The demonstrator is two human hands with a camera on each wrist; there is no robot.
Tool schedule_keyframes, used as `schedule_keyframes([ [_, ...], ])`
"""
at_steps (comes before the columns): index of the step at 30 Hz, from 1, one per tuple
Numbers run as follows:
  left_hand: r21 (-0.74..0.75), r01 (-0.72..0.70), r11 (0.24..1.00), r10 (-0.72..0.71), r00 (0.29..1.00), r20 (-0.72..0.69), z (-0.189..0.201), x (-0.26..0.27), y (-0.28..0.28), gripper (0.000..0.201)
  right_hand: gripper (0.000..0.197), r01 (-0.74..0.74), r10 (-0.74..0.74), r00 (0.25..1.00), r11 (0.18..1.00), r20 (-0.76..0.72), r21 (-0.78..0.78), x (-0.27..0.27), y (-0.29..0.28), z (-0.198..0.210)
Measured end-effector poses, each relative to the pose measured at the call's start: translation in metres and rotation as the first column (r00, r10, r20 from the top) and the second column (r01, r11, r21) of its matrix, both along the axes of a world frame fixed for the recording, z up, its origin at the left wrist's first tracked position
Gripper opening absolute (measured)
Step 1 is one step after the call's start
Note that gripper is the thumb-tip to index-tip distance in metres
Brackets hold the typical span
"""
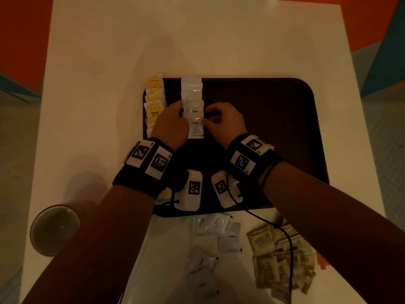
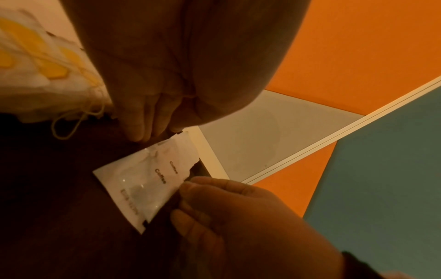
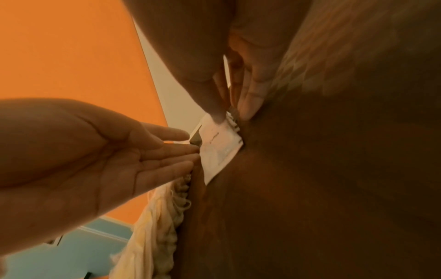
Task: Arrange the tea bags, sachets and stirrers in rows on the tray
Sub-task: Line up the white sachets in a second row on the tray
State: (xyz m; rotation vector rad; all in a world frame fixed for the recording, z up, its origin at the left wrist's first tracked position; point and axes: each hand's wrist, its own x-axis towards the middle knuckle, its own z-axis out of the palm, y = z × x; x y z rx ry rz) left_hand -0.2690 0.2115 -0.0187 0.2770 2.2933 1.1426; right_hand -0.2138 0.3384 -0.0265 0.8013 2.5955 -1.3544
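Observation:
A dark brown tray (image 1: 274,119) lies on the white table (image 1: 109,62). Yellow tea bags (image 1: 154,102) form an overlapping row along its left edge. Beside them runs a row of white coffee sachets (image 1: 192,99). Both hands flank the nearest coffee sachet (image 1: 196,128) (image 2: 143,185) (image 3: 219,149). My left hand (image 1: 175,115) (image 3: 186,149) has straight fingers touching the sachet's left edge. On the other side, my right hand (image 1: 208,120) (image 2: 188,186) has curled fingers, and its thumb and fingertip pinch the sachet's right edge.
Loose white coffee sachets (image 1: 219,233) and brown sugar sachets (image 1: 278,260) lie on the table in front of the tray. Orange stirrers (image 1: 322,262) show at the far right. A round cup (image 1: 54,229) stands at the front left. A black cable (image 1: 287,238) crosses the sugar sachets.

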Motion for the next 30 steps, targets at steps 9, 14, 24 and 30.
schedule_keyframes([
  [9,0.031,-0.039,0.999,0.038,0.999,0.032,-0.004,-0.001,0.007,0.035,0.035,-0.037,0.036,0.999,0.998,-0.03,-0.053,-0.005,-0.006,0.003],
  [14,0.052,-0.045,0.998,0.045,0.999,-0.004,-0.002,-0.007,0.009,0.046,0.041,-0.005,0.002,0.999,0.997,-0.042,-0.073,-0.011,-0.002,0.006],
  [24,-0.026,0.011,1.0,-0.012,1.0,-0.006,-0.015,-0.018,0.014,0.045,0.047,-0.01,0.004,0.999,0.991,-0.044,-0.135,-0.029,-0.004,-0.002],
  [30,0.04,-0.011,0.999,0.013,0.998,-0.059,0.019,-0.004,0.007,0.046,0.045,-0.002,-0.005,0.999,0.988,-0.041,-0.157,-0.017,-0.001,0.009],
])
